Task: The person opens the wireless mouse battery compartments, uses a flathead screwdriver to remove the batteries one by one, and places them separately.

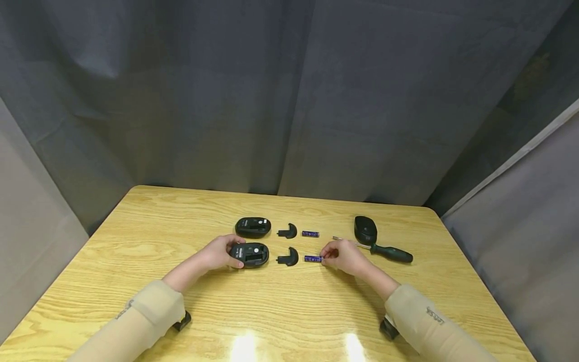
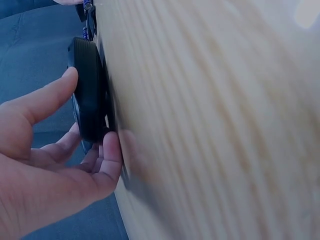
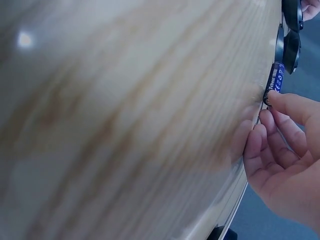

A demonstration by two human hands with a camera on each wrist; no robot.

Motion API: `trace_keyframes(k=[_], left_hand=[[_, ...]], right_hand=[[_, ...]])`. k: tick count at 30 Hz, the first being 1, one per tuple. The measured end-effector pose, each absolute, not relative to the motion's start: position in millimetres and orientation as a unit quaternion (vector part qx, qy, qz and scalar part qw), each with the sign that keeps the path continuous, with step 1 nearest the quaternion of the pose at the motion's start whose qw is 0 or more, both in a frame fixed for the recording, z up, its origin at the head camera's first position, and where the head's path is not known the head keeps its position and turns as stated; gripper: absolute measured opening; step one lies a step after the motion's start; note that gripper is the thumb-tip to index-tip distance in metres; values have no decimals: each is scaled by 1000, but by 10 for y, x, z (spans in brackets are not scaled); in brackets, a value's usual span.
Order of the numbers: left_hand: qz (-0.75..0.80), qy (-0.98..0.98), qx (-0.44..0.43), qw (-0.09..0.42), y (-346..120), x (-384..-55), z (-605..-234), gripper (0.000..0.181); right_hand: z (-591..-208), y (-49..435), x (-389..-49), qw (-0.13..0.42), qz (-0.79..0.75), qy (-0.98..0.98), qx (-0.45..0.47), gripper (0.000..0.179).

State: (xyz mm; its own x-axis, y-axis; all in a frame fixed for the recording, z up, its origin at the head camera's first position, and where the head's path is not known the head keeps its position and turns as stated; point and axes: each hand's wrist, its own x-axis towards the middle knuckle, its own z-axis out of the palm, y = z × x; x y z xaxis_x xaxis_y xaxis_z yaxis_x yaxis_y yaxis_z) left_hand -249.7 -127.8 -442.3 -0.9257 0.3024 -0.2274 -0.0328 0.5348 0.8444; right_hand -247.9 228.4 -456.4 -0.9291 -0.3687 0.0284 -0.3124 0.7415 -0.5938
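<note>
A black computer mouse (image 1: 255, 255) lies underside up in the front row, its battery slot uncovered. My left hand (image 1: 218, 253) grips its left end, thumb on the near side. Seen from the left wrist, the mouse (image 2: 88, 90) tilts slightly, with fingertips tucked beneath its edge. To the right, a purple AA-size battery (image 1: 312, 259) lies on the table, and my right hand (image 1: 345, 256) pinches its right end. The right wrist view shows the thumb on that battery (image 3: 275, 79). Between mouse and battery rests a black battery cover (image 1: 289, 257).
Behind sits a matching row: an upturned mouse (image 1: 253, 227), a cover (image 1: 289, 231) and a battery (image 1: 310, 234). At the right, a screwdriver (image 1: 392, 253) with a dark green handle lies beside another black mouse (image 1: 365, 229). Grey curtains (image 1: 226, 100) stand behind the wooden table (image 1: 271, 311).
</note>
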Motion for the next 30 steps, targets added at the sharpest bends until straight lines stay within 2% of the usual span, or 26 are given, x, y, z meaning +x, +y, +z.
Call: trace_keyframes(k=[16,30], left_hand=[[466,868,82,150,-1329,-2450,-4372,64],[448,878,108,126,-1255,-2370,-4130,58]], right_hand=[[-4529,2323,-2441,39,-319,927,-192,11],[-4313,2480,-2353,22,-325,926,-191,14]])
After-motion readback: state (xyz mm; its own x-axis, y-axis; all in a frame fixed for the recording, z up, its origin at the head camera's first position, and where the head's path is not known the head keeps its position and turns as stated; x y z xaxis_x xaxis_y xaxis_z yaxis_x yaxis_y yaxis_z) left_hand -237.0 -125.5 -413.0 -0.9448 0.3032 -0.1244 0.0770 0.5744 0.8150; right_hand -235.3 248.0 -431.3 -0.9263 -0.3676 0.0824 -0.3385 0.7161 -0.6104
